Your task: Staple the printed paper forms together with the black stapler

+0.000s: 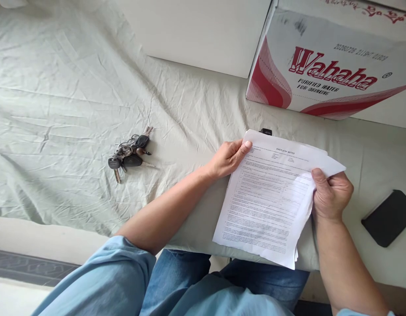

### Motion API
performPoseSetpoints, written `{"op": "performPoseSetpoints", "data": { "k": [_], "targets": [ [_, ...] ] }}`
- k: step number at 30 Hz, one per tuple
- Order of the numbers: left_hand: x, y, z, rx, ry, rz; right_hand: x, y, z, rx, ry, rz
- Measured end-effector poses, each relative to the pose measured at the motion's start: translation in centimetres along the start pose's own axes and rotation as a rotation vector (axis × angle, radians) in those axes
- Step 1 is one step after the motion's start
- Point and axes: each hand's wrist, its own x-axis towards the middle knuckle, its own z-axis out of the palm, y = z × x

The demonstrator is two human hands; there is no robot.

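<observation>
A small stack of printed paper sheets (265,202) is held up over the front edge of the cloth-covered table. The top sheet is headed "OVERLEAF NOTES" and has dense small text below. My left hand (229,157) is closed on the upper left edge, its thumb on the face of the sheet. On the upper right side my right hand (332,193) grips the stack, thumb in front and fingers behind. Near that hand the top sheet's right edge is bent, and its upper right corner juts out. A small black object (266,131) shows partly behind the top edge.
A bunch of keys (130,153) lies on the wrinkled pale green cloth (58,109) at left. To the right rests a flat black case or phone (389,218). A Wahaha water carton (331,66) stands at the back right, beside a plain white box (203,35).
</observation>
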Motion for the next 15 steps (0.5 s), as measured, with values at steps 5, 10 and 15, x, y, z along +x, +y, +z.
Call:
{"op": "performPoseSetpoints", "data": {
  "k": [5,10,15],
  "targets": [
    [0.0,-0.1,0.0,-0.024,-0.01,0.0,0.2,0.8,-0.6,-0.05,-0.046,-0.032],
    [0.0,-0.5,-0.1,-0.027,-0.02,0.026,0.3,1.3,-0.8,-0.012,-0.065,-0.041],
    [0.0,-0.8,-0.1,-0.029,-0.017,0.051,0.6,1.8,-0.8,-0.022,-0.059,-0.076]
  ]
}}
